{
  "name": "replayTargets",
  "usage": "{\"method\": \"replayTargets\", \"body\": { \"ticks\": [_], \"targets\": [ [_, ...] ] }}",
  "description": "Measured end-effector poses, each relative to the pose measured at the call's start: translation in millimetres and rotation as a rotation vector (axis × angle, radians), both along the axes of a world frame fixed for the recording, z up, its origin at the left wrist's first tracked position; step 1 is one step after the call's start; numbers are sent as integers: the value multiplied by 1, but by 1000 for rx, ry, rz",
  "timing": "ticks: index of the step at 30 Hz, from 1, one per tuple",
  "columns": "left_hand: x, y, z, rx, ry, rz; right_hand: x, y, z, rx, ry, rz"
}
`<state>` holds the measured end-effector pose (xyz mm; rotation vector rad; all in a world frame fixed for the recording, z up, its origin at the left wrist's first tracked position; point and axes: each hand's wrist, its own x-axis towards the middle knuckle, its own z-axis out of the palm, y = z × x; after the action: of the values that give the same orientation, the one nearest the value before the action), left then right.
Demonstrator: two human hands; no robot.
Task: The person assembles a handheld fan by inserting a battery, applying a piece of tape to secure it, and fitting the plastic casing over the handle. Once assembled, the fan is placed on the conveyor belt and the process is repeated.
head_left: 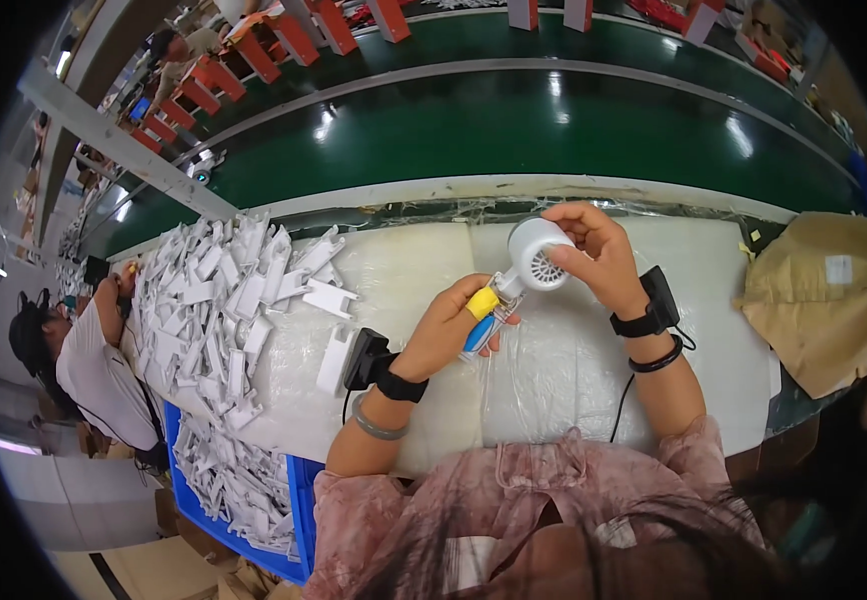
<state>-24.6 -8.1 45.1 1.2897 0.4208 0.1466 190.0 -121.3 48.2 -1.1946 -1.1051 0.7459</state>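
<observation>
White fan unit up over the plastic-covered bench, between both hands. Left hand clamped round its handle; right hand pinching the head. Looks light, stiff; smooth shell probably slippery, grille likely fragile. Best hold: handle plus head's outer wall.

Clock centred on the white fan-like device: passage at 3 o'clock over the desk, beyond the right hand, as far as brown paper. At 9, a second lane, stopped by heaped white parts; at 8, a loose white part and black wrist box obstruct. Pale rail crosses at 12, before the green belt.
</observation>
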Motion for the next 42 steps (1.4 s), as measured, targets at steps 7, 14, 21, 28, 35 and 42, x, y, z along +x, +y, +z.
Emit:
{"method": "replayTargets", "body": {
  "ticks": [7, 14, 21, 28, 35, 42],
  "targets": [
    [2, -6, -4, 111, 22, -42, 2, -1, 3, -144, 77, 38],
    [1, -17, -7, 85, -96, 13, 6, 2, 6, -409, 40, 91],
    [8, -15, -9, -26, -34, -21, -10, 6, -12, -302, -87, 157],
    [10, -15, -23, -195, 38, -32, -27, 2, 6, -301, -299, 75],
    [9, -9, -25, -314, -47, 8, -35, 6, -6, -251, -327, 88],
    [7, 6, -16, -390, -139, 206, -42, 13, -14, -9, -150, -65]
  ]
}}
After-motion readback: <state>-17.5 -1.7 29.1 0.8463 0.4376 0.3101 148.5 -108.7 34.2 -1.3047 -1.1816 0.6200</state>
